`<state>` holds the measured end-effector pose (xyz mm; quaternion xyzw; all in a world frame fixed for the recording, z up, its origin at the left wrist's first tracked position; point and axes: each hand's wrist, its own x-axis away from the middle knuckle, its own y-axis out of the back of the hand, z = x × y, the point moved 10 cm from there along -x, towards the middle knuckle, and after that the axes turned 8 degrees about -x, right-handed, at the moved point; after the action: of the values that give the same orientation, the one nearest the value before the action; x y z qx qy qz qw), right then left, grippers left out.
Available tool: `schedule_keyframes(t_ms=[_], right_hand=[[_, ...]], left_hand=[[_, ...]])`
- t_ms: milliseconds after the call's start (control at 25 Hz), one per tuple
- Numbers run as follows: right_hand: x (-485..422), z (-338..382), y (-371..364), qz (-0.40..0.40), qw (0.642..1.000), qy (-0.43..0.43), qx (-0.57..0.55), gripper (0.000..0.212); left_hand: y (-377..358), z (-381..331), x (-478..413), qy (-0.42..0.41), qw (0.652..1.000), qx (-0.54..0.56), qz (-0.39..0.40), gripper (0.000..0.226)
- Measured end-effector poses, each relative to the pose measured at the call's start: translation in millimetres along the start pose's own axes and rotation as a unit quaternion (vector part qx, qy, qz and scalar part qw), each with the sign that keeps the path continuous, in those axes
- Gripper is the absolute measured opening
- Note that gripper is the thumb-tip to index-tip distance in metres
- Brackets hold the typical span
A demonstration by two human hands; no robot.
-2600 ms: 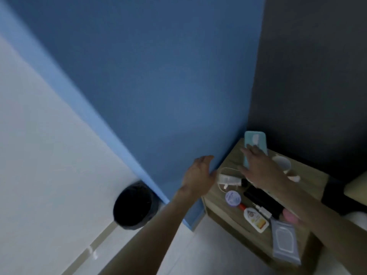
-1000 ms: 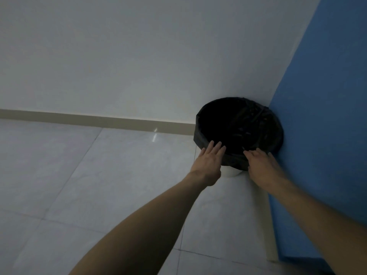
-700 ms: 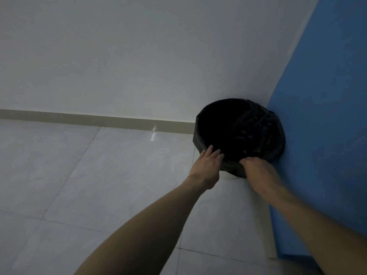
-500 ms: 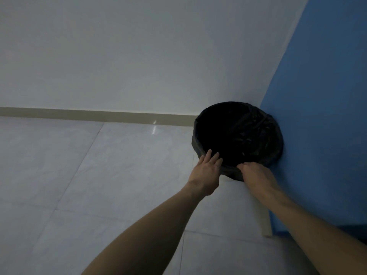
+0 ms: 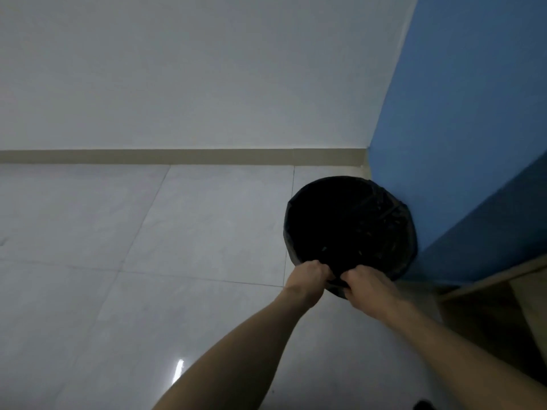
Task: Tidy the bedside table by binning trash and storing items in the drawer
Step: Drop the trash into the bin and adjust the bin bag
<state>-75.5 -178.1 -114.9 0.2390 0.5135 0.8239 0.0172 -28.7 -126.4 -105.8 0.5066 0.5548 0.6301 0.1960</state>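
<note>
Bin [image 5: 350, 223] near rim is gripped by left hand [image 5: 307, 279] and right hand [image 5: 368, 287], fingers curled closed over its black liner.

Both hands grip the near rim of a round bin [image 5: 350, 229] lined with a black bag: left hand [image 5: 307, 279] and right hand [image 5: 368, 284] side by side, fingers curled over the edge. Bin sits on the pale tiled floor [image 5: 177, 232] against the blue wall [image 5: 461, 128], near the white wall [image 5: 192, 69] with beige skirting. Wooden furniture edge [image 5: 503, 279] shows at right, inside of bin too dark to read.
</note>
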Motion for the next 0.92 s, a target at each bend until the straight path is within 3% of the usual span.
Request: schedule_keyframes(t_ms=[280,520,680,800,920], right_hand=[[82,0,-60,0.067,0.997,-0.008,-0.031,0.047],[154,22,-112,0.141,0.989,-0.01,0.039,0.037],[191,36,-122,0.222,0.975,-0.028,0.0,0.035],[203,43,-95,0.19,0.982,-0.02,0.004,0.048],[205,32,-33,0.059,0.998,-0.027,0.012,0.055]], left_hand=[[-47,-42,80,-0.016,0.999,0.019,0.042,0.036],[-89,-71,137,-0.062,0.992,-0.004,0.106,0.037],[-107,-87,165,-0.102,0.983,0.004,0.155,0.033],[-96,-92,167,-0.091,0.981,0.064,0.158,0.029],[-44,-105,153,-0.061,0.978,0.182,0.075,0.032]])
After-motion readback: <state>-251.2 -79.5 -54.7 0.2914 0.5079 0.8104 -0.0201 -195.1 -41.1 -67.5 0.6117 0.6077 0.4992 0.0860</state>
